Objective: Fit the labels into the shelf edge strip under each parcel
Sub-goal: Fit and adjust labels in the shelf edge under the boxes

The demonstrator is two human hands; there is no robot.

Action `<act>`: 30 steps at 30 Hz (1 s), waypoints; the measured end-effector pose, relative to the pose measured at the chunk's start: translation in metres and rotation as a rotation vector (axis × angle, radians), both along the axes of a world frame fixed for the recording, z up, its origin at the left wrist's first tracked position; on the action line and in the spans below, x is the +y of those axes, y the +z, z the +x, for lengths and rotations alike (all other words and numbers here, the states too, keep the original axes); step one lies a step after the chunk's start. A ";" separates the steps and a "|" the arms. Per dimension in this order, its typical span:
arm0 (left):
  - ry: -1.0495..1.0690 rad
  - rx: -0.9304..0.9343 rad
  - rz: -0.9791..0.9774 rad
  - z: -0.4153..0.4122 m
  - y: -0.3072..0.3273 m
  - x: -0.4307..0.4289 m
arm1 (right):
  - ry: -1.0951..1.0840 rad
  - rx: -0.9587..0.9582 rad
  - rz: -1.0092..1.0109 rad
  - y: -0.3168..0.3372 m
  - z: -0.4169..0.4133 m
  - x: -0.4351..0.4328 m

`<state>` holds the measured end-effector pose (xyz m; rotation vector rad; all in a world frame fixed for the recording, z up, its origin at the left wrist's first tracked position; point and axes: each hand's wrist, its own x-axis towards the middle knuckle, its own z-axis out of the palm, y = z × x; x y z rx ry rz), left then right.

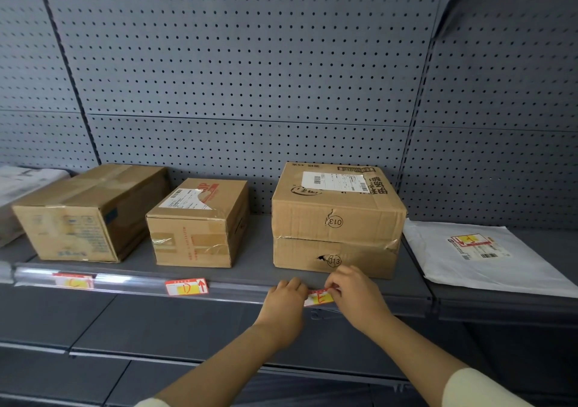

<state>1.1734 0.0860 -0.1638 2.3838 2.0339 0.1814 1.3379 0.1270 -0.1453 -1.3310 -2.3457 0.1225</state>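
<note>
— Which step are you on?

— Third label, I judge. My left hand [289, 291] and right hand [350, 288] each pinch an end of the E label [319, 298], low centre of frame, at the shelf edge strip [131, 281] under the 013 parcel [336, 219].

— Next?

— Tuck its lower edge into the channel, then press level.

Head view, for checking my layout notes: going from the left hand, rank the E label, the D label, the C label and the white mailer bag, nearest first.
From the left hand:
1. E label, pinched at its fingertips.
2. D label, in the strip to the left.
3. C label, farther left in the strip.
4. White mailer bag, far right on the next shelf; close to the C label's distance, so uncertain.
</note>
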 end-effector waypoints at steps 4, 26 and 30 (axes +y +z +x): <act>-0.006 0.008 0.005 0.000 0.002 0.001 | 0.003 0.011 0.002 0.003 0.002 0.000; -0.241 0.111 0.120 0.066 0.038 0.041 | -0.241 0.070 0.037 0.018 0.073 -0.009; -0.319 0.132 0.124 0.106 0.041 0.049 | -0.332 0.059 0.049 0.017 0.112 -0.017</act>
